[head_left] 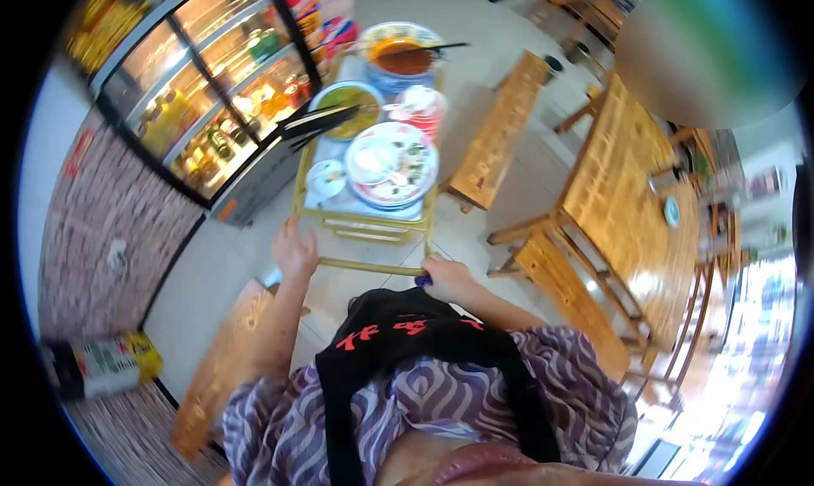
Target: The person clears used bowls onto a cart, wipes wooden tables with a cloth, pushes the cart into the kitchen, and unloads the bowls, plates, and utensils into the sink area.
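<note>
A gold-framed serving cart [369, 267] stands in front of me, its handle bar toward my body. My left hand [295, 249] is closed on the left side of the handle. My right hand [448, 278] grips its right corner, with a small dark purple thing [423, 280] beside the fingers. On the cart top, a stack of floral plates [415, 160] carries a white bowl. Behind it are a bowl of yellowish liquid [343, 130], a large basin of reddish-brown liquid [403, 61] with a dark utensil across its rim, and stacked red-and-white bowls [424, 105]. Dark chopsticks or utensils [318, 123] stick out leftward.
A lit glass-door fridge [220, 79] stands close on the cart's left. Wooden benches [500, 130] and a long wooden table [636, 198] line the right. Another wooden bench [222, 367] is at my left, near the brick-patterned wall [102, 223]. Pale tiled floor [339, 308] surrounds the cart.
</note>
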A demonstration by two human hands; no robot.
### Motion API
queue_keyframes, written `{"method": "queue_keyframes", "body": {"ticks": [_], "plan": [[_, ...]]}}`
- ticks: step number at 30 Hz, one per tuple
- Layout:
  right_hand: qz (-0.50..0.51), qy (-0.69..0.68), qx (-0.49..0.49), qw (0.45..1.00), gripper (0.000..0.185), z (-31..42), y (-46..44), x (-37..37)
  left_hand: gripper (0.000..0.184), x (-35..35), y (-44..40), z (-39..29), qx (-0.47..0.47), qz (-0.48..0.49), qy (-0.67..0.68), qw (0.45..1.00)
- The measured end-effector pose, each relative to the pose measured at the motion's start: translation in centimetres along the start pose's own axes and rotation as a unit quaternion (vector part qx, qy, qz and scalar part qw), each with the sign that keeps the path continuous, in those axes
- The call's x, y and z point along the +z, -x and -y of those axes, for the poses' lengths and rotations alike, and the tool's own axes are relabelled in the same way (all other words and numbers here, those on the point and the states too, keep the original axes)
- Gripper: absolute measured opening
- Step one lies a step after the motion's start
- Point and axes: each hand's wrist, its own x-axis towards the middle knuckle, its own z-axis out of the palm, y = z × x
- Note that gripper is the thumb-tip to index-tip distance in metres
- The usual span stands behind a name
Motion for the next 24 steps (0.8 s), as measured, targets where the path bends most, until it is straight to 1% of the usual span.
{"method": "queue_keyframes", "body": {"ticks": [3, 5, 8, 11, 14, 16, 17, 18, 20, 21, 23, 24], "plan": [[-0.002, 0.025, 0.079, 0.997, 0.024, 7.6, -3.2, 4.3, 0.037, -1.3, -0.5, 7.8, 0.006, 0.006, 0.011, 1.0], [-0.043, 0.03, 0.084, 0.995, 0.023, 10.8, -5.5, 6.2, 0.036, -1.3, -1.8, 11.5, 0.005, 0.015, 0.022, 1.0], [-0.144, 0.037, 0.091, 0.985, 0.02, 13.2, -9.3, 8.0, 0.036, -0.8, -5.5, 15.3, -0.004, 0.046, 0.057, 0.997], [-0.164, 0.042, 0.119, 0.978, 0.019, 14.0, -14.2, 7.7, 0.036, 1.1, -10.0, 17.6, 0.007, 0.032, 0.074, 0.997], [-0.177, 0.047, 0.136, 0.974, 0.019, 12.9, -19.4, 5.6, 0.038, 4.7, -16.0, 18.8, 0.023, 0.045, 0.083, 0.995], [-0.143, 0.058, 0.157, 0.976, 0.025, 11.2, -22.5, 2.9, 0.04, 7.3, -19.7, 18.3, 0.016, 0.07, 0.048, 0.996], [-0.144, 0.061, 0.182, 0.971, 0.027, 9.5, -24.3, 1.2, 0.041, 9.6, -22.7, 17.2, 0.035, 0.079, 0.04, 0.995], [-0.153, 0.057, 0.167, 0.972, 0.027, 6.9, -26.0, -0.1, 0.042, 11.5, -25.4, 15.9, 0.03, 0.093, 0.035, 0.995], [-0.154, 0.053, 0.151, 0.975, 0.025, 1.6, -28.6, -4.3, 0.044, 14.6, -30.0, 12.0, 0.025, 0.102, 0.036, 0.994], [-0.152, 0.047, 0.165, 0.973, 0.025, -0.9, -28.9, -7.0, 0.043, 16.0, -32.1, 9.3, 0.023, 0.099, 0.042, 0.994], [-0.143, 0.036, 0.18, 0.973, 0.024, -5.6, -29.4, -11.2, 0.037, 18.3, -35.8, 3.9, 0.043, 0.099, 0.047, 0.993], [-0.161, 0.035, 0.183, 0.969, 0.025, -7.6, -30.6, -13.4, 0.037, 19.6, -38.2, 2.0, 0.044, 0.103, 0.043, 0.993]]}}
